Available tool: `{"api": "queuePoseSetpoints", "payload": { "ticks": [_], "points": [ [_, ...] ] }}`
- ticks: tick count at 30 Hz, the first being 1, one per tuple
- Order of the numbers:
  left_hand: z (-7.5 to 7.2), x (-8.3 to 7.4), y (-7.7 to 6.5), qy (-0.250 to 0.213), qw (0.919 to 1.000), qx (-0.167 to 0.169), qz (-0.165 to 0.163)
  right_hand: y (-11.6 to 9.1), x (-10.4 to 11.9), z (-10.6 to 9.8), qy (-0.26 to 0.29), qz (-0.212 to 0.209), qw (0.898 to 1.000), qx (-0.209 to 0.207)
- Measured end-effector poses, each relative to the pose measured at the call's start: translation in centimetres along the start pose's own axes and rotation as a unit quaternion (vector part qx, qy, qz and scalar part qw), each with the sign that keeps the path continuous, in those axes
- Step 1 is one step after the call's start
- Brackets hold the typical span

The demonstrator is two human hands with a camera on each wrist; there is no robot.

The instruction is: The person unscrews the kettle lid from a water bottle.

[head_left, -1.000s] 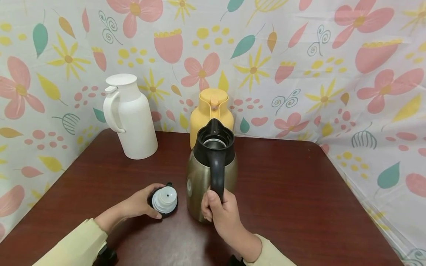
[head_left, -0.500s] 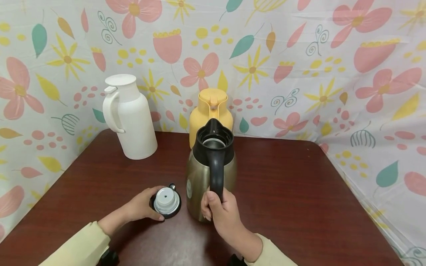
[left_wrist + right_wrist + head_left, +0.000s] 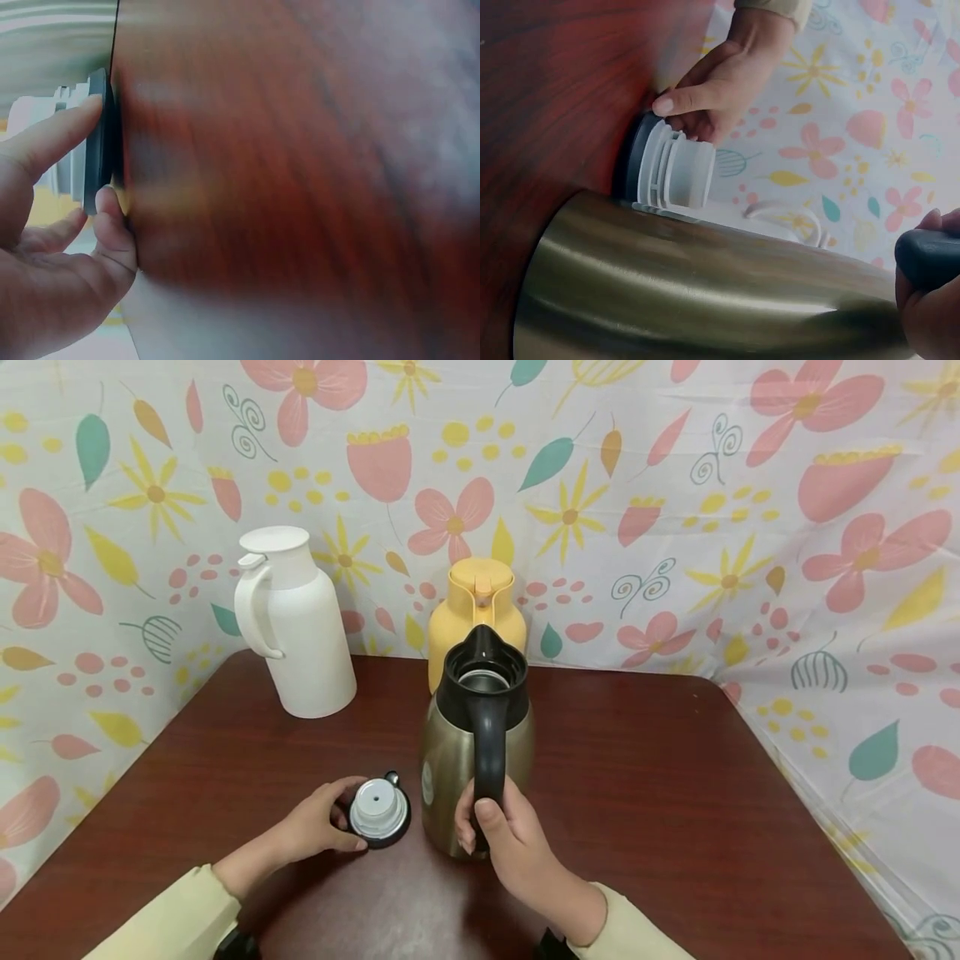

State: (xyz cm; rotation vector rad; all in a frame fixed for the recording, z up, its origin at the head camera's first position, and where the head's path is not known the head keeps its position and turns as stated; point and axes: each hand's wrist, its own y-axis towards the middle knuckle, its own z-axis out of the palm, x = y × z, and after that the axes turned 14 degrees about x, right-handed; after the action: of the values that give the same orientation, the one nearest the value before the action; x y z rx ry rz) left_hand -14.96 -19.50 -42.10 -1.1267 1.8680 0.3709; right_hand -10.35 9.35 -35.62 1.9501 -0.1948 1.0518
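A steel vacuum jug (image 3: 442, 777) with a black collar stands upright and lidless on the table, its mouth showing a metal-rimmed opening. My right hand (image 3: 517, 860) grips the lower end of its black handle (image 3: 489, 743), fingers curled round it. To the left of the jug lies its stopper lid (image 3: 378, 810), black rim down and grey-white plug up. My left hand (image 3: 318, 822) holds the lid by the edge, thumb at the near side and fingertips at the far side. In the left wrist view, fingertips sit against the lid's black rim (image 3: 97, 150).
A white thermos jug (image 3: 311, 643) stands at the back left of the dark wood table (image 3: 637, 793). Behind the steel jug is a yellow thermos (image 3: 442, 635), partly hidden. A flower-print cloth (image 3: 645, 552) hangs close behind the table.
The lid has tipped flat and shifted slightly right with my left hand. My right hand has moved slightly lower on the handle, and the jug has stayed in place.
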Motion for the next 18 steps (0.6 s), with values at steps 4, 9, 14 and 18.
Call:
{"api": "queuePoseSetpoints", "payload": {
  "ticks": [4,9,14,18],
  "points": [
    [0.0,0.2,0.1,0.003,0.9999,0.002,0.014,0.3,-0.2,0.4,0.009,-0.020,0.999,-0.024],
    [0.1,0.2,0.3,0.007,0.9996,0.009,0.025,0.4,-0.1,0.9,-0.004,-0.020,0.998,-0.059],
    [0.0,0.0,0.3,0.008,0.9995,0.009,0.028,0.6,0.0,1.2,0.003,-0.007,0.997,-0.080],
    [-0.1,-0.3,0.4,0.006,0.9993,0.012,0.034,0.7,-0.1,1.5,-0.006,0.003,0.995,-0.102]
  ]
}}
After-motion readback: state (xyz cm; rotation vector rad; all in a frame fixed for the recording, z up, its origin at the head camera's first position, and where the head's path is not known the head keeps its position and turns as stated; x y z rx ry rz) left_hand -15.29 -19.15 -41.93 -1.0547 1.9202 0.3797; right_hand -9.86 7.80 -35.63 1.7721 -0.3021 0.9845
